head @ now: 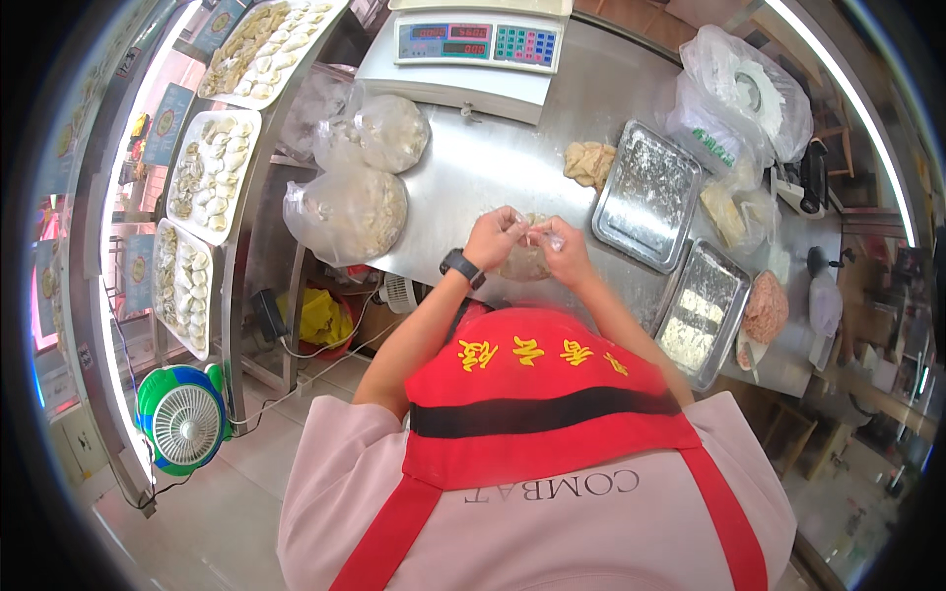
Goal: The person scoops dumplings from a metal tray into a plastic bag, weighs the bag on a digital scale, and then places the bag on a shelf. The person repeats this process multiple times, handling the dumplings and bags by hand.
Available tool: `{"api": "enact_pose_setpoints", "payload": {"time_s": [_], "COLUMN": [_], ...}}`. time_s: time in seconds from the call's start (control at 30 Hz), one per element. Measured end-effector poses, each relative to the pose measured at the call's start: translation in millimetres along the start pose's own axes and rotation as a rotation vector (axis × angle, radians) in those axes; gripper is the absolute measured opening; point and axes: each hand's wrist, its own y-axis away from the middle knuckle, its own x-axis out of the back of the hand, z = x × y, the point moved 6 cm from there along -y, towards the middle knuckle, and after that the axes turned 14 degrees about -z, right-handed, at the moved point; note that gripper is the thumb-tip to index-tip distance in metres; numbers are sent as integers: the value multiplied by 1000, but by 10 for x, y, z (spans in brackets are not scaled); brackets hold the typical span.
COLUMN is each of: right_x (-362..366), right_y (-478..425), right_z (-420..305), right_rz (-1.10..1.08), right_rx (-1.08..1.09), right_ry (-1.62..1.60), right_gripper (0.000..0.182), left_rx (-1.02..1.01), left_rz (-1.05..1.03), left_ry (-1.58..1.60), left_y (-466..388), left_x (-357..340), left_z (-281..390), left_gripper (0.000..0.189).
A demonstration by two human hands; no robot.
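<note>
Both my hands pinch the gathered neck of a clear plastic bag (525, 267) close to my apron, at the near edge of the steel table (462, 192). The bag bulges below my fingers with pale contents, partly covered by my hands. My left hand (494, 238), with a dark watch on its wrist, grips the neck from the left. From the right, my right hand (567, 257) holds the twisted plastic, and a loose end of it sticks out by the fingers. To the left, a filled plastic bag (353, 214) rests on the table, with another filled bag (392, 133) behind it.
A digital scale (473, 59) stands at the back. Right of my hands are a lump of dough (589, 164), a floured metal tray (650, 196), a second tray (702, 314), minced meat (766, 306) and a flour bag (750, 96). Dumpling trays (212, 173) line the left rack beside a fan (185, 421).
</note>
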Motion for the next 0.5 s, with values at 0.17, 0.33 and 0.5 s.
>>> {"api": "enact_pose_setpoints", "payload": {"time_s": [0.17, 0.33, 0.5], "right_x": [8, 191, 502], "right_y": [-32, 109, -227], "right_z": [165, 214, 237], "right_rz": [-127, -160, 16], "right_rx": [-86, -235, -85], "right_ry": [-89, -70, -411], "right_gripper": [10, 14, 17], "left_rx": [-150, -168, -95], "left_rz": [69, 90, 211], "left_ry": [-16, 186, -150], "left_y": [136, 298, 285], "left_x": [-52, 46, 32], "left_z": [44, -65, 83], "left_gripper": [13, 22, 22]}}
